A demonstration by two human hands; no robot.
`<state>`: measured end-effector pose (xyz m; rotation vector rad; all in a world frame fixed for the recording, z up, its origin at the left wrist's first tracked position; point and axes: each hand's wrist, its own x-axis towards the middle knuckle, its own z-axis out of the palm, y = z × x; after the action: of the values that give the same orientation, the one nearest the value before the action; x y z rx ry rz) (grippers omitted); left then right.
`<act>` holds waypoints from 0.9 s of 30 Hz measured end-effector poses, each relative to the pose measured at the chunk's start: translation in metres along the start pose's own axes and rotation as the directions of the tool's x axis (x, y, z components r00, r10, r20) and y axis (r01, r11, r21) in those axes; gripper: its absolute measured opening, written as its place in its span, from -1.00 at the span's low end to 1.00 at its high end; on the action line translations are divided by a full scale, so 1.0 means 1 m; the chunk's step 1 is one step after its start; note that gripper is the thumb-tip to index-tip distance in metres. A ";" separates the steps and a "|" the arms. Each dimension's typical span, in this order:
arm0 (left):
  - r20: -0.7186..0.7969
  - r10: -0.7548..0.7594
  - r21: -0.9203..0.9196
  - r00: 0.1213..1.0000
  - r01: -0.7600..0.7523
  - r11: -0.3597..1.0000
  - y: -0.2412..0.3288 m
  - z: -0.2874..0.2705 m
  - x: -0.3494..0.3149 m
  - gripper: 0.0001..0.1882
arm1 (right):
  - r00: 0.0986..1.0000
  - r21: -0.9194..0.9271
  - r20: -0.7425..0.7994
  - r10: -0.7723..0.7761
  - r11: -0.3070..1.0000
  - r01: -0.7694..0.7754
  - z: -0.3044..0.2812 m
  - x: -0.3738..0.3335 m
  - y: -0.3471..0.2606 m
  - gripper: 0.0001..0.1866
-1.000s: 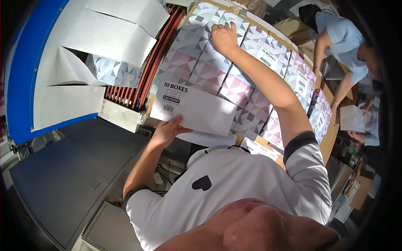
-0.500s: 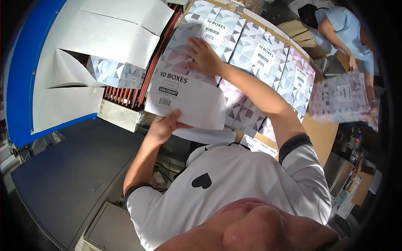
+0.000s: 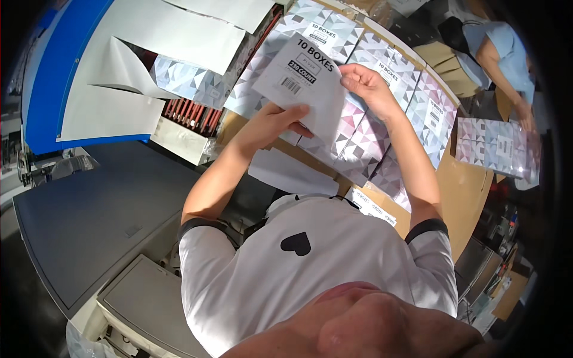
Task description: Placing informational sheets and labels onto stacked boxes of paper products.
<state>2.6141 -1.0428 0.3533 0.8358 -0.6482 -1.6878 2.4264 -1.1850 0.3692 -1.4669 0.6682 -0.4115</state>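
My left hand (image 3: 274, 124) grips a white label sheet (image 3: 301, 74) by its lower edge, thumb on top. The sheet carries dark print and a barcode, and it is tilted above the packs. At its upper right edge my right hand (image 3: 369, 86) has thumb and fingers pinched together on the paper. Beneath lie several patterned packs in rows, such as the grey-blue pack (image 3: 248, 95), the middle pack (image 3: 391, 56) and the pinkish right pack (image 3: 439, 98). White labels are on their tops. The sheet hides part of the left row.
A patterned pack (image 3: 194, 80) sits under white flaps (image 3: 179, 36) beside red rollers (image 3: 191, 116). A blue-edged panel stands far left, a dark cabinet (image 3: 101, 215) below it. White paper (image 3: 292, 173) lies near my waist. At right, a co-worker holds a pack (image 3: 498, 146).
My left hand has moved up and right with the label sheet, now tilted. The right hand has left the left-row pack and come to the sheet's right edge.
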 end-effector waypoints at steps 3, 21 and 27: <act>0.038 0.020 0.075 0.999 -0.022 0.997 0.004 0.013 0.000 -0.69 | 0.998 0.081 -0.060 -0.002 0.997 0.007 -0.005 -0.025 -0.006 -0.77; 0.099 0.421 0.227 0.902 -0.432 0.873 0.055 0.074 0.011 -0.89 | 0.735 -0.701 -0.242 -0.634 0.637 0.319 0.058 -0.072 -0.103 -0.87; 0.229 0.480 0.393 0.847 -0.532 0.750 0.060 0.090 0.020 -0.89 | 0.693 -0.665 -0.227 -0.684 0.629 0.403 0.051 -0.071 -0.102 -0.89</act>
<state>2.5743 -1.0769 0.4496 0.7813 -1.2559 -1.0980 2.4197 -1.1093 0.4797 -2.2068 0.7270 -1.1770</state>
